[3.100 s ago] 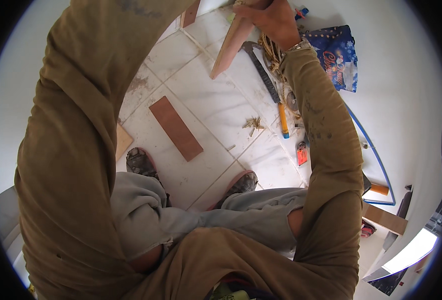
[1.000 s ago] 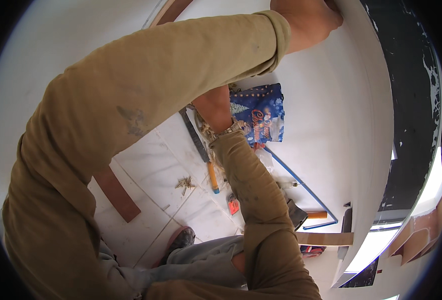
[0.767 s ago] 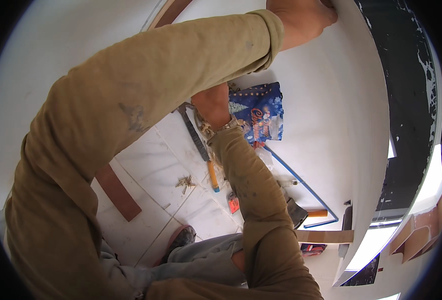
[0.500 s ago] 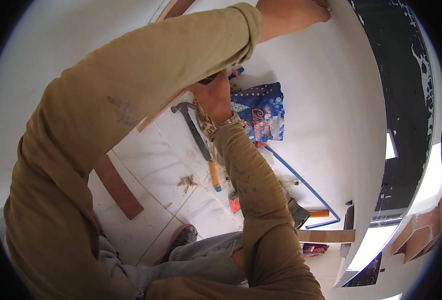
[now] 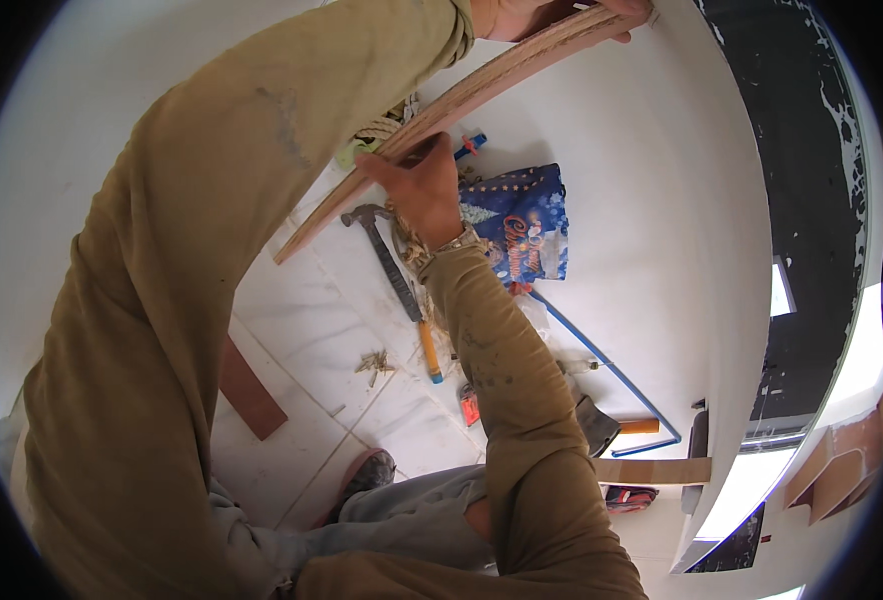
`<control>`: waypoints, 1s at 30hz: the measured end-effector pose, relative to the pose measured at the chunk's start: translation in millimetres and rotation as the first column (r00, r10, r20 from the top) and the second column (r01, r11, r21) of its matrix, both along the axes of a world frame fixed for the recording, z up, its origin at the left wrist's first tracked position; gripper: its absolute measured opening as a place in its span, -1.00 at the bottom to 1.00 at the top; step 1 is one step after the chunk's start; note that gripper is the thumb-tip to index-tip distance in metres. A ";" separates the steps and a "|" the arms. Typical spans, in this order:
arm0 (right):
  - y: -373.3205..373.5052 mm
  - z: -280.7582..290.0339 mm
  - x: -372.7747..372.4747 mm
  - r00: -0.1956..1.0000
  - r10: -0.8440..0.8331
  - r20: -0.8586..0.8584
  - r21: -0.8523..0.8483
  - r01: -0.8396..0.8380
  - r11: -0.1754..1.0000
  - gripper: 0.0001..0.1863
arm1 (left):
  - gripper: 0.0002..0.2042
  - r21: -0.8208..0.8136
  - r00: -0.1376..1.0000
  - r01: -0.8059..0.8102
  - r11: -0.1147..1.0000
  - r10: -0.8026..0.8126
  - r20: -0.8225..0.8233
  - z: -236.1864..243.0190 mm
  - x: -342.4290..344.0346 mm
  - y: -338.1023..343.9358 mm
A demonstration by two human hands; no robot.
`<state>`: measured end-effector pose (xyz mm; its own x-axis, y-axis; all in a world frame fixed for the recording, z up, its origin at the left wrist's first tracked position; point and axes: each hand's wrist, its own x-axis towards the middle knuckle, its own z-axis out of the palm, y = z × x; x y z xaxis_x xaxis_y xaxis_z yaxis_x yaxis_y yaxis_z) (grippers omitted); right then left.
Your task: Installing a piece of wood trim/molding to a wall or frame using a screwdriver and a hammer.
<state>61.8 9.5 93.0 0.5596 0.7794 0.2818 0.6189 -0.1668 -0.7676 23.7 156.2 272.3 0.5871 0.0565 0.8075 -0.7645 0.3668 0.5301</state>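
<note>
A long reddish-brown wooden strip [image 5: 502,80] slants up against the white wall, its low end near the tiled floor. My left hand [image 5: 552,14] reaches across to the top of the picture, its fingers closed over the strip's upper end; part of this hand is cut off. Lower down, my right hand [image 5: 424,195] grips the strip from beneath, thumb along its side. A claw hammer [image 5: 394,265] with a dark shaft and orange grip lies below my right wrist. Right of that wrist stands a blue patterned bag [image 5: 532,225].
A reddish board [image 5: 250,392] and a small heap of wooden pegs [image 5: 374,364] lie on the tiles. A red tool [image 5: 469,404], a thin blue bar [image 5: 612,368] and a dark metal blade [image 5: 596,427] lie to the right. A wooden shelf edge [image 5: 652,471] juts nearby.
My left forearm has shifted up and leftward, and its hand has drawn back along the strip. More of the wooden strip now shows. My right hand stays nearly in place.
</note>
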 end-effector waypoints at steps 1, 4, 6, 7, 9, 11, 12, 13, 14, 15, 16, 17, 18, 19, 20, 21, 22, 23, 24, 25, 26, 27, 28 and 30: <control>-1.7 0.5 1.9 1.000 -0.015 0.005 -0.007 0.015 1.000 -0.21 | -0.54 0.001 1.000 0.003 1.000 -0.003 0.004 1.1 -4.6 -6.5; -6.1 9.0 0.0 0.999 -0.024 0.031 0.000 0.024 1.000 -0.21 | -0.45 -0.089 0.989 0.000 0.996 -0.013 -0.145 3.9 -6.1 -12.5; -0.9 6.1 -8.0 1.000 -0.006 0.010 -0.004 0.006 1.000 -0.21 | -0.39 -0.074 0.994 0.002 0.997 -0.010 -0.106 -2.9 -6.4 -5.5; -0.8 5.0 -6.8 1.000 -0.009 -0.001 -0.010 0.009 1.000 -0.20 | -0.39 -0.076 0.994 0.004 0.997 -0.012 -0.105 -4.5 -3.6 -5.0; -0.8 4.2 -4.6 1.000 -0.013 0.007 -0.006 0.013 1.000 -0.20 | -0.41 -0.071 0.992 -0.052 0.996 0.043 -0.120 -5.6 1.3 -6.6; -2.0 5.3 -2.6 1.000 -0.020 0.015 0.001 0.020 1.000 -0.20 | -0.43 -0.058 0.993 -0.086 0.995 0.081 -0.082 -4.7 4.2 -8.8; -1.8 7.3 -4.3 1.000 -0.017 0.012 -0.001 0.017 1.000 -0.20 | -0.45 -0.047 0.991 -0.128 0.991 0.126 -0.047 -5.2 4.5 -8.8; -1.5 8.2 -6.2 1.000 -0.014 0.009 -0.004 0.014 1.000 -0.19 | -0.45 -0.048 0.991 -0.130 0.990 0.128 -0.049 -4.9 4.6 -8.5; -0.8 7.1 -7.5 1.000 -0.012 0.006 -0.005 0.012 1.000 -0.19 | -0.45 -0.035 0.988 -0.147 0.988 0.145 -0.058 -4.0 4.3 -7.6; -0.5 7.1 -6.5 1.000 -0.011 0.014 0.001 0.011 1.000 -0.19 | -0.45 -0.021 0.985 -0.162 0.987 0.161 -0.062 -2.3 4.1 -7.9; -0.5 6.8 -6.1 1.000 -0.009 0.021 0.006 0.009 1.000 -0.20 | -0.45 -0.022 0.985 -0.162 0.986 0.161 -0.061 -2.2 3.3 -8.3; -0.8 6.2 -6.2 1.000 -0.008 0.022 0.006 0.008 1.000 -0.20 | -0.45 -0.024 0.983 -0.169 0.985 0.166 -0.076 -2.8 2.2 -8.7; -2.1 7.2 -4.6 0.999 -0.024 0.032 -0.008 0.024 1.000 -0.20 | -0.45 -0.026 0.982 -0.172 0.985 0.169 -0.087 -1.4 -0.1 -11.7; -3.3 8.1 -2.8 0.998 -0.040 0.041 -0.022 0.040 0.999 -0.19 | -0.45 -0.026 0.983 -0.169 0.985 0.166 -0.083 -0.7 -2.6 -14.8; -4.6 9.2 -0.9 0.998 -0.043 0.045 -0.021 0.044 0.999 -0.19 | -0.46 -0.048 0.979 -0.167 0.985 0.160 -0.124 -0.4 -4.9 -18.0; -4.5 8.9 -2.6 0.998 -0.044 0.045 -0.017 0.044 0.999 -0.19 | -0.47 -0.071 0.973 -0.172 0.983 0.158 -0.169 -1.7 -7.5 -18.8; -4.5 8.9 -3.7 0.998 -0.045 0.046 -0.013 0.046 0.999 -0.19 | -0.47 -0.071 0.972 -0.173 0.982 0.159 -0.171 -1.5 -5.4 -17.6; -4.4 9.6 -3.7 0.998 -0.045 0.045 -0.013 0.046 0.999 -0.19 | -0.49 -0.079 0.983 -0.143 0.987 0.132 -0.126 0.3 -2.5 -16.0; -3.8 11.4 -7.3 0.999 -0.032 0.026 -0.010 0.033 0.999 -0.19 | -0.51 -0.087 0.990 -0.115 0.990 0.107 -0.087 -0.4 0.2 -13.2; -3.6 11.6 -10.0 1.000 -0.019 0.008 -0.006 0.020 1.000 -0.18 | -0.51 -0.089 0.990 -0.117 0.989 0.109 -0.093 -1.2 2.5 -9.5; -2.4 9.9 -10.8 1.000 -0.017 0.001 -0.009 0.017 1.000 -0.18 | -0.53 -0.067 0.990 -0.136 0.988 0.134 -0.032 -1.9 4.6 -5.4; -2.0 10.4 -7.4 0.999 -0.028 0.020 -0.023 0.029 0.999 -0.18 | -0.55 -0.042 0.988 -0.146 0.988 0.147 0.038 0.1 6.2 -6.9; -2.3 10.4 -4.7 0.999 -0.038 0.039 -0.038 0.039 0.999 -0.18 | -0.55 -0.041 0.989 -0.139 0.989 0.141 0.037 0.7 7.3 -8.6; -3.0 8.9 -3.4 0.996 -0.042 0.078 -0.014 0.043 0.999 -0.23 | -0.60 -0.078 0.987 -0.160 0.984 0.162 0.011 0.7 7.3 -9.7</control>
<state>58.4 6.5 101.8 0.5693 0.7598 0.3140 0.6685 -0.2056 -0.7147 31.1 146.5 273.0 0.5510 0.2114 0.8073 -0.8258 0.2773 0.4911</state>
